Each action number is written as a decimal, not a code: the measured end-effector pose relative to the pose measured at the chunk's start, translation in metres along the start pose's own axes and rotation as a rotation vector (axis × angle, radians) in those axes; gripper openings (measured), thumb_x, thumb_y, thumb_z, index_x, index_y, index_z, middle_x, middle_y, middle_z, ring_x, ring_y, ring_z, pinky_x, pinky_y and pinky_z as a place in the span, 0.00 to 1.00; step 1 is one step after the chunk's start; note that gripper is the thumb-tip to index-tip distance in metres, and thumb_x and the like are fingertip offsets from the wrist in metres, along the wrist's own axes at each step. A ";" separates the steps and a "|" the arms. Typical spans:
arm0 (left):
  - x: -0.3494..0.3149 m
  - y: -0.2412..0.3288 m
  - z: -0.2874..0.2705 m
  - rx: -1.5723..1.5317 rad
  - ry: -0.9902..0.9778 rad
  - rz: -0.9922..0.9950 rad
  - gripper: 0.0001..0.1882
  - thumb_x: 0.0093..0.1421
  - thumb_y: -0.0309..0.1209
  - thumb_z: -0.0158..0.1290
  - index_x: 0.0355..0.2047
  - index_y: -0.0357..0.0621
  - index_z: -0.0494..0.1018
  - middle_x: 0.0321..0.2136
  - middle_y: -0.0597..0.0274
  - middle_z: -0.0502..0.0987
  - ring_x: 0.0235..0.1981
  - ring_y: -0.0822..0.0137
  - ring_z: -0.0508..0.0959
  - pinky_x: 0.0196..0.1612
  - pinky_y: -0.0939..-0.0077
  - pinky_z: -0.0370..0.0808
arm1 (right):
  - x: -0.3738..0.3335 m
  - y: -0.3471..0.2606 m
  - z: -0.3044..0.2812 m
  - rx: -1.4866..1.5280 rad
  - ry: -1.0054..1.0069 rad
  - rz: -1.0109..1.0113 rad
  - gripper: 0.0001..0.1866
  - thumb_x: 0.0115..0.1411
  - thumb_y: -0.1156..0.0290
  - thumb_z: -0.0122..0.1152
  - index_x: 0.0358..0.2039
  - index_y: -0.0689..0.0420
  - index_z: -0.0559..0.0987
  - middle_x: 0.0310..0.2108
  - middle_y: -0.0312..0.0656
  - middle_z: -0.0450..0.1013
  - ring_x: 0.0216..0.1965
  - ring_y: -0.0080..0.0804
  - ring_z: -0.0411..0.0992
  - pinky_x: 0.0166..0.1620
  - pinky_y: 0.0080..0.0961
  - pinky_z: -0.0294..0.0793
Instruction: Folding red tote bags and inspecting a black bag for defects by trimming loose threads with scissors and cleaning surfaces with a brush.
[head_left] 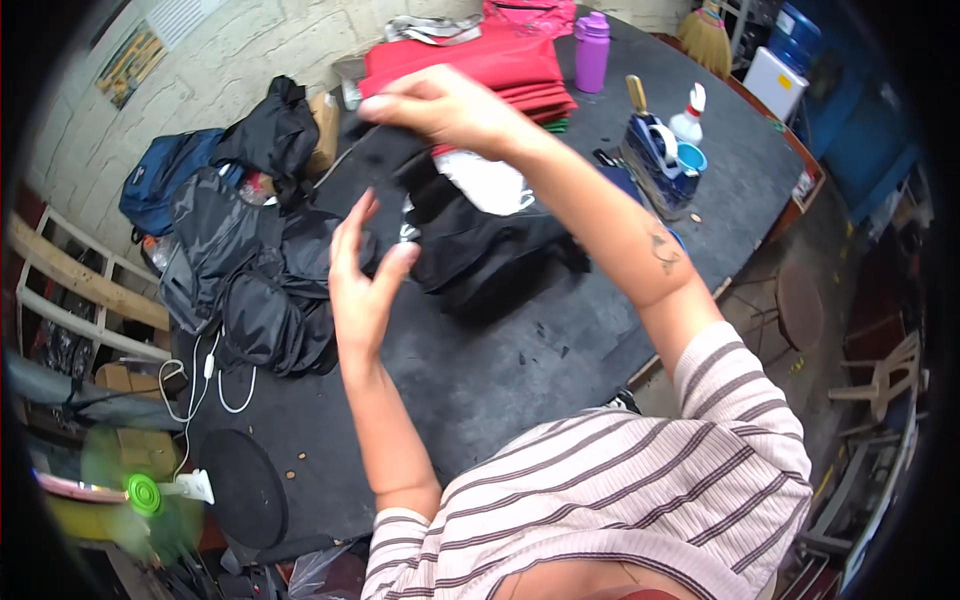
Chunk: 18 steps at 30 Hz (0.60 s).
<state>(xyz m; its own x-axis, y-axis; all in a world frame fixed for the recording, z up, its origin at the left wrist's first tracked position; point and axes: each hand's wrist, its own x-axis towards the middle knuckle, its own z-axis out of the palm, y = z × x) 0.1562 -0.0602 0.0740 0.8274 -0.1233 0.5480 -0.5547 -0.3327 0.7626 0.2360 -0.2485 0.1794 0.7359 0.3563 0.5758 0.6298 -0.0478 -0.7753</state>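
A black fabric bag (490,250) lies on the dark table in front of me, blurred by motion along its lower side. Above its left end, my right hand (430,108) is closed on a black fabric flap (390,150) that hangs beneath the fingers. Whether this flap is joined to the bag I cannot make out. Just left of the bag my left hand (358,285) is raised, fingers and thumb apart, holding nothing. Something white and shiny (485,182) shows behind the bag, partly hidden by my right forearm.
Several black bags (265,320) are heaped at the left, with a blue bag (165,180) behind. Stacked red fabric (480,65) and a purple bottle (592,55) stand far back. A tool caddy (660,165) sits right. At lower left are a round black pad (243,488) and a spinning fan (143,493).
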 end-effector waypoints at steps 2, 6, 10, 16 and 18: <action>0.016 0.000 0.015 -0.321 -0.176 -0.105 0.18 0.55 0.28 0.61 0.44 0.32 0.74 0.34 0.65 0.79 0.35 0.75 0.76 0.42 0.80 0.71 | -0.002 0.001 0.010 -0.094 -0.081 0.031 0.23 0.61 0.53 0.58 0.31 0.65 0.79 0.19 0.33 0.70 0.25 0.19 0.65 0.30 0.23 0.67; 0.040 -0.011 0.031 -0.530 0.185 -0.156 0.08 0.56 0.23 0.59 0.37 0.34 0.78 0.32 0.67 0.79 0.32 0.79 0.75 0.37 0.85 0.71 | -0.033 0.025 -0.032 -0.418 0.181 -0.144 0.22 0.64 0.53 0.53 0.36 0.63 0.79 0.22 0.38 0.72 0.27 0.20 0.69 0.32 0.21 0.70; 0.046 -0.036 0.017 -0.807 0.294 -0.378 0.10 0.58 0.25 0.58 0.40 0.36 0.77 0.36 0.63 0.79 0.35 0.73 0.77 0.43 0.80 0.73 | -0.120 0.072 -0.130 -0.925 0.312 0.348 0.15 0.60 0.61 0.56 0.31 0.62 0.77 0.26 0.48 0.76 0.26 0.41 0.77 0.32 0.34 0.75; 0.049 -0.048 0.023 -0.812 0.207 -0.316 0.23 0.54 0.23 0.60 0.51 0.37 0.69 0.43 0.62 0.77 0.42 0.70 0.76 0.49 0.78 0.71 | -0.246 0.141 -0.156 -1.214 0.101 0.952 0.07 0.51 0.68 0.61 0.30 0.56 0.80 0.32 0.51 0.77 0.37 0.53 0.76 0.41 0.45 0.75; 0.051 -0.043 0.030 -0.673 0.170 -0.178 0.36 0.47 0.20 0.65 0.56 0.35 0.62 0.47 0.59 0.73 0.45 0.68 0.74 0.52 0.76 0.68 | -0.259 0.156 -0.145 -1.226 0.221 0.805 0.10 0.48 0.65 0.67 0.30 0.55 0.80 0.36 0.49 0.75 0.40 0.52 0.74 0.42 0.43 0.74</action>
<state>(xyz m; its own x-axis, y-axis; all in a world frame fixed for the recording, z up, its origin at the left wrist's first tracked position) 0.2253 -0.0805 0.0584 0.9156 0.0452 0.3996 -0.3920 0.3219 0.8618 0.1793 -0.4835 -0.0529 0.9317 -0.2876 0.2219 -0.2262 -0.9373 -0.2651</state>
